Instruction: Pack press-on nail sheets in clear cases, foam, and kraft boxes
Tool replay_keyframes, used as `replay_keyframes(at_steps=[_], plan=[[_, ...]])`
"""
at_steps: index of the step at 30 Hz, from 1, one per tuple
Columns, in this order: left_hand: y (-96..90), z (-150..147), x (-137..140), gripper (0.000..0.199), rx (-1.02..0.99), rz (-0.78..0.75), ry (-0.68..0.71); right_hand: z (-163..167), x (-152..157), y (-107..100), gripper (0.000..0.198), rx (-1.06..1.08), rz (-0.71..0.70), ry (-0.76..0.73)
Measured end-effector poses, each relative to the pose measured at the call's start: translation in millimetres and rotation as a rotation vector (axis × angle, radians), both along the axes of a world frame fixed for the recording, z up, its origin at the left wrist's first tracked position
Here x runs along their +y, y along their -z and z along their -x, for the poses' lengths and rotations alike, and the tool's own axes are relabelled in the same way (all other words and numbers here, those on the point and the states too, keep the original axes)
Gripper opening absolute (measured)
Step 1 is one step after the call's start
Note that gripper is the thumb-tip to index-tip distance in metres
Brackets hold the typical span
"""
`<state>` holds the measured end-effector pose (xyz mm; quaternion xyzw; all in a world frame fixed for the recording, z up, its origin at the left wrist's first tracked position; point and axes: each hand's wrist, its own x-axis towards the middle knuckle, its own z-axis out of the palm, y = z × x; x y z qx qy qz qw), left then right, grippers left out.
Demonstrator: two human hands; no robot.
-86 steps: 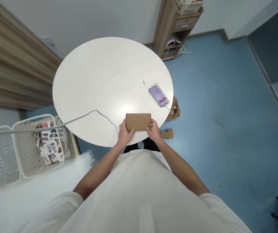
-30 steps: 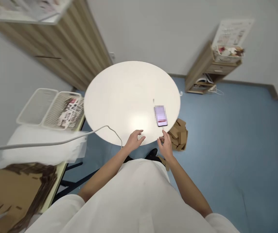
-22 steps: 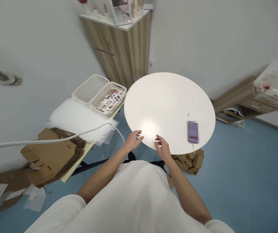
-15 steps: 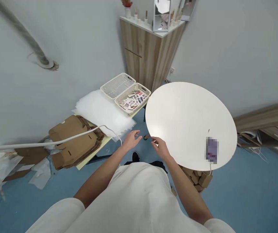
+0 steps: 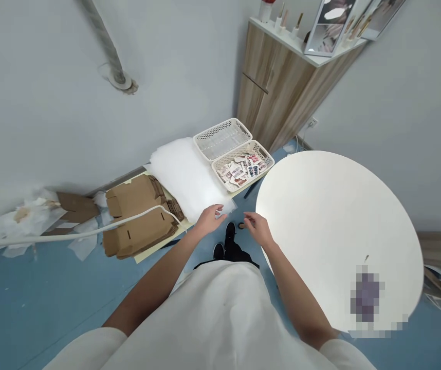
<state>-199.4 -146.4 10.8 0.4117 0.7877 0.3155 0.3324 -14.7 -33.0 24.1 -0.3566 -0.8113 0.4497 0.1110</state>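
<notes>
My left hand [image 5: 209,220] hangs in the air with its fingers apart and nothing in it, in front of the stack of white translucent sheets [image 5: 185,177]. My right hand [image 5: 258,227] hovers by the left rim of a round white table [image 5: 336,205], its fingers loosely bent and holding nothing. Beyond my hands, a white plastic basket [image 5: 223,177] holds many small printed cards [image 5: 243,168]. A second basket [image 5: 222,139] behind it has only something clear or pale inside. Flattened brown cardboard boxes [image 5: 139,216] lie stacked left of the sheets.
A white cable or tube [image 5: 89,229] crosses above the cardboard. A wooden cabinet [image 5: 278,82] with framed pictures and small vases stands in the corner. A blurred purple object [image 5: 367,295] lies on the round table. Plastic wrapping [image 5: 23,218] lies at the far left by the wall.
My view has turned left and come closer to the side table, so the baskets, cabinet and round table sit further right. A second shoe now shows. Both hands stay raised and empty.
</notes>
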Motion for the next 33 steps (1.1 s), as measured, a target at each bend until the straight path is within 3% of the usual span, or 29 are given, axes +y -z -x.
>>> replay_keyframes(at_steps=[7, 11, 16, 22, 29, 33], plan=[[-10.8, 35, 66, 0.043, 0.053, 0.096, 0.043, 39, 73, 6, 0.035, 0.010, -0.051, 0.071], [-5.4, 45, 110, 0.046, 0.070, 0.152, 0.071, 62, 111, 12, 0.036, -0.065, -0.127, 0.002], [10.7, 54, 151, 0.047, -0.061, 0.279, -0.005, 104, 141, 26, 0.036, -0.189, -0.182, -0.131], [30.5, 60, 172, 0.031, -0.302, 0.197, -0.084, 140, 148, 45, 0.037, -0.428, -0.242, -0.277], [47.9, 60, 184, 0.052, -0.237, 0.348, -0.149, 149, 136, 48, 0.040, -0.643, -0.276, -0.289], [50.4, 63, 187, 0.034, -0.250, 0.329, -0.124, 152, 131, 48, 0.043, -0.684, -0.263, -0.241]])
